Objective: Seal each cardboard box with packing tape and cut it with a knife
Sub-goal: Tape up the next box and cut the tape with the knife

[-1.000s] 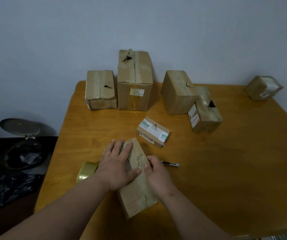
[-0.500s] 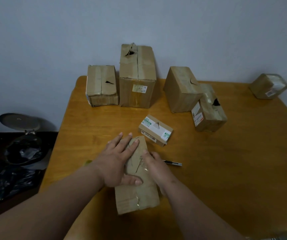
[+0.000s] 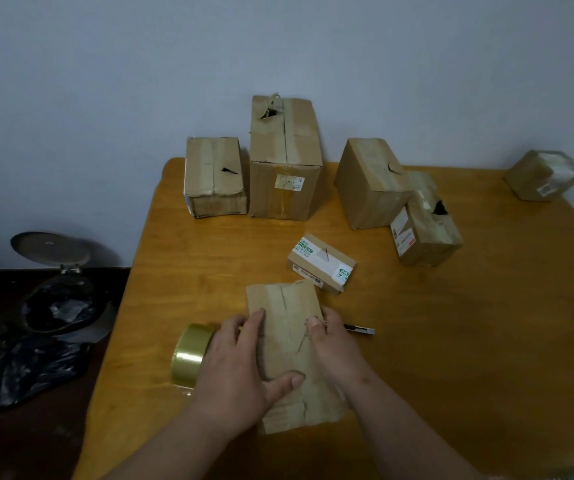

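1. Flat cardboard box, near middle of the wooden table: lies long end toward the wall, with a torn seam running down its top face; no writing legible on it.
2. Left hand: grasps the left edge of the flat cardboard box, fingers curled over the side, thumb laid across the top.
3. Right hand: grasps the right edge of the same box, thumb on the top face, fingers wrapped down the side.
4. Roll of packing tape: gold-toned, standing on its edge on the table just left of the left hand.
5. Knife: slim utility cutter lying flat on the table just right of the right hand, partly hidden behind it.
6. Small labelled box: just beyond the flat box; white tape with green printing (characters too small to read) and a white barcode strip along its front.
7. Low box: by the wall at left, taped top with a dark tear.
8. Tall box: beside the low box, top torn open at the back; pale label on its front, text illegible.
9. Tilted box: leaning, with a round flap on its top edge.
10. Torn box: touching the tilted box; white shipping label with red print on its side (unreadable).
11. Far box: well apart at the right corner, clear tape over its top, small barcode label.
12. Bin: on the floor left of the table, lid up, black liner.
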The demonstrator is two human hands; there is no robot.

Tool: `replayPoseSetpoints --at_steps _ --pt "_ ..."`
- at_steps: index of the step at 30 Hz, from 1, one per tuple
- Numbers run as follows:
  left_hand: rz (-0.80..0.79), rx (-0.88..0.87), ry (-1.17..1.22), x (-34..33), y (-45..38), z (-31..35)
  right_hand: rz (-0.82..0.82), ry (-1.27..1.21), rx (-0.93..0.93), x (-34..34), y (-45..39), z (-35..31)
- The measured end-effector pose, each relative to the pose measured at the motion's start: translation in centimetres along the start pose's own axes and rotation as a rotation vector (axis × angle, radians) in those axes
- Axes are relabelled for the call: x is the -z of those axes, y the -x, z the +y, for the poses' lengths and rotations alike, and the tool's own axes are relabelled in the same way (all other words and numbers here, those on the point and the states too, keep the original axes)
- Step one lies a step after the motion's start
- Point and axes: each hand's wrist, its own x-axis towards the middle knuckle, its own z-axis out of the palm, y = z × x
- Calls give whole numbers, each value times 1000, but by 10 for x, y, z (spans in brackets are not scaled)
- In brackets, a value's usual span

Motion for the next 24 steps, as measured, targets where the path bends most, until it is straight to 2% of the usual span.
replayPoseSetpoints --at_steps 5,8,10,12,14,16,18,21,24 --pt "-125 -8 204 6 -9 -8 25 -81 7 -8 4 -6" --pt "-210 -57 122 14 -18 -10 63 -88 22 -10 0 -7" --pt "-186 -100 20 21 -23 -11 122 -114 70 -13 -3 -8" --pt "-63 -80 58 30 -26 -19 227 -64 144 -15 -3 -8" --pt "110 77 248 41 -26 -36 357 19 234 -16 -3 -9" --pt "265 307 413 49 -23 -64 466 109 348 -17 0 -13" --pt "318 543 461 54 -16 -96 535 215 474 -22 3 -23" --pt "185 718 446 49 4 -128 530 367 644 -41 11 -41" --pt "-38 688 362 34 19 -137 415 542 794 -64 20 -53"
